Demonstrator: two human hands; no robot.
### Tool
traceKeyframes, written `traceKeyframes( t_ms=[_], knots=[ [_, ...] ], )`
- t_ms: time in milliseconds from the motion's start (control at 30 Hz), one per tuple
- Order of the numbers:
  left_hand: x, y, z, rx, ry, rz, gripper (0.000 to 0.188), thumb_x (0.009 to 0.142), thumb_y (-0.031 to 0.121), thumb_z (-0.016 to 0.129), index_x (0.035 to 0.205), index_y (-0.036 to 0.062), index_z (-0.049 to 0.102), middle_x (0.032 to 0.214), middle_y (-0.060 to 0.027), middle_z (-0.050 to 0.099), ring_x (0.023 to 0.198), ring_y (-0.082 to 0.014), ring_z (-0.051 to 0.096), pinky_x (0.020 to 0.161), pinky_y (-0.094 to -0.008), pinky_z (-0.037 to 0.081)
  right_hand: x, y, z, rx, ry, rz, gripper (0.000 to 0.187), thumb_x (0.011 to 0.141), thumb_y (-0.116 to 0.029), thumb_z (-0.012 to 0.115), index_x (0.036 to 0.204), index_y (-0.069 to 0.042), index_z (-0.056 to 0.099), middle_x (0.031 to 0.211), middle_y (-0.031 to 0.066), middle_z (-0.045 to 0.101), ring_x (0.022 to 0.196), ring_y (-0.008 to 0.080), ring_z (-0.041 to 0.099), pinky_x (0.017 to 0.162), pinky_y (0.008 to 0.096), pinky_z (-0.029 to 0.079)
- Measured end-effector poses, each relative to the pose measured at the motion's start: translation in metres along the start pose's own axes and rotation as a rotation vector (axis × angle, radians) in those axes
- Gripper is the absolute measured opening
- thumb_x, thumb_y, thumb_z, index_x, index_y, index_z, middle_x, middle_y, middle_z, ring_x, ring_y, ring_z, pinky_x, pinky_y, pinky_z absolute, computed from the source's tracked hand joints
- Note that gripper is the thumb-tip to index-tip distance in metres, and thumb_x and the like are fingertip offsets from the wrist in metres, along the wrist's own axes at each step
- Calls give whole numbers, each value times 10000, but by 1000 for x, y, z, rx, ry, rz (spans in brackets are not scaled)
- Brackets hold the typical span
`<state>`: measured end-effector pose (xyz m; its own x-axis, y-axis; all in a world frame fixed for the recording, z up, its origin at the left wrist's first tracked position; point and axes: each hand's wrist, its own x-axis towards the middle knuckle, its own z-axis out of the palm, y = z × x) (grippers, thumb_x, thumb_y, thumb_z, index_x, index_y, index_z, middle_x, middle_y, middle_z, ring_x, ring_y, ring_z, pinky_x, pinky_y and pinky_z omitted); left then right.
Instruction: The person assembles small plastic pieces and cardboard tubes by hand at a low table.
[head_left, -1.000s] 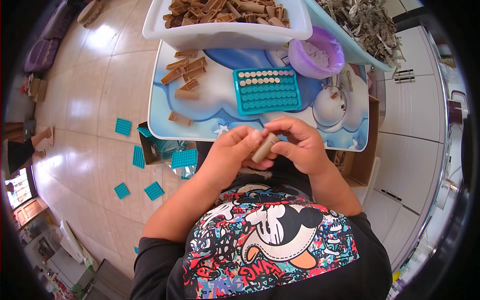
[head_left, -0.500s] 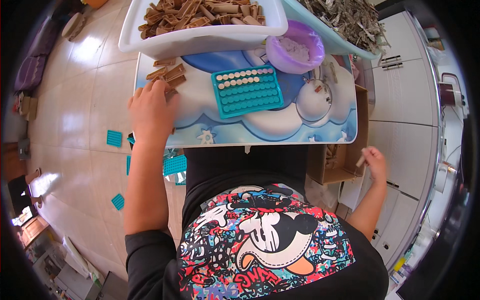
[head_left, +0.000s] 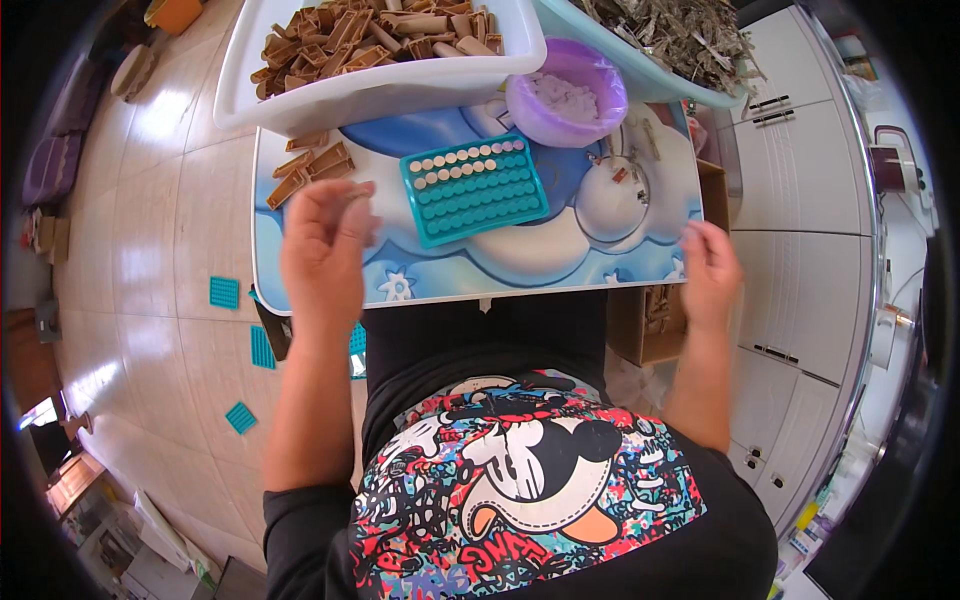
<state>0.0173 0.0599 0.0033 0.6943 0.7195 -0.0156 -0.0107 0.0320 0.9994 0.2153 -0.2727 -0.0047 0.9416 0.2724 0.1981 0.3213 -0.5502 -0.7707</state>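
Observation:
My left hand (head_left: 325, 245) is raised over the table's left part, thumb and fingers curled together. Whatever it may hold is blurred and hidden by the fingers. Just beyond it lie several brown trough-shaped pieces (head_left: 315, 170). My right hand (head_left: 712, 265) hovers by the table's right edge with its fingers loosely extended and nothing visible in them. Between the hands, a teal tray (head_left: 475, 215) of round hollows rests on the table, its two far rows holding small whitish discs (head_left: 460, 162).
On the table's far side stand a white bin (head_left: 380, 90) of brown pieces, a purple bowl (head_left: 570, 125) of pale powder and a light-blue tub (head_left: 640, 65) of grey-brown scraps. A cardboard box (head_left: 655, 348) sits below the right edge. Teal trays (head_left: 224, 292) lie on the floor.
My left hand has drawn back from the brown pieces toward me. My right hand has risen inward from beside the cardboard box, and the small brown piece it held is gone from it.

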Motion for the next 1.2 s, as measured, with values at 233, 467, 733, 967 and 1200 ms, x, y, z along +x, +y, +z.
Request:
traceKeyframes(
  t_ms=[233, 467, 733, 967, 1200],
  knots=[
    [-9, -14, 21, -78, -71, -288, 170, 929, 121, 527, 1067, 23, 510, 1162, -96, 589, 803, -115, 597, 689, -247, 494, 12, -69, 115, 61, -443, -83, 358, 827, -173, 621, 1139, -9, 560, 975, 142, 632, 844, 228, 611, 728, 324, 483],
    [-12, -19, 11, -61, -38, -315, 157, 931, 105, 514, 1066, 25, 515, 1176, -91, 586, 794, -96, 591, 693, -236, 494, -14, -88, 118, 10, -407, -283, 409, 825, -215, 626, 1154, 11, 534, 1024, 183, 614, 931, 363, 570, 824, 419, 448],
    [-22, -11, 0, -26, 107, -105, 164, 943, 127, 501, 1075, 29, 500, 1099, -139, 616, 743, -104, 599, 674, -238, 485, 18, -54, 90, -297, -169, -513, 334, 752, -156, 684, 1050, -55, 574, 921, 144, 601, 877, 328, 564, 771, 425, 449],
    [-33, 7, 16, -198, 41, -96, 211, 940, 89, 498, 1129, 17, 440, 936, -131, 638, 690, -121, 603, 629, -246, 497, 41, -20, 56, -519, -34, -229, 325, 708, -173, 725, 965, -50, 569, 886, 101, 597, 897, 286, 553, 775, 390, 447],
    [-40, 1, 29, -224, -55, -178, 205, 936, 107, 511, 1122, 23, 492, 900, -110, 642, 686, -113, 598, 603, -241, 497, 32, -22, 28, -143, 3, -55, 186, 751, -98, 675, 911, -32, 606, 887, 61, 596, 802, 165, 563, 732, 280, 438]
  ],
)
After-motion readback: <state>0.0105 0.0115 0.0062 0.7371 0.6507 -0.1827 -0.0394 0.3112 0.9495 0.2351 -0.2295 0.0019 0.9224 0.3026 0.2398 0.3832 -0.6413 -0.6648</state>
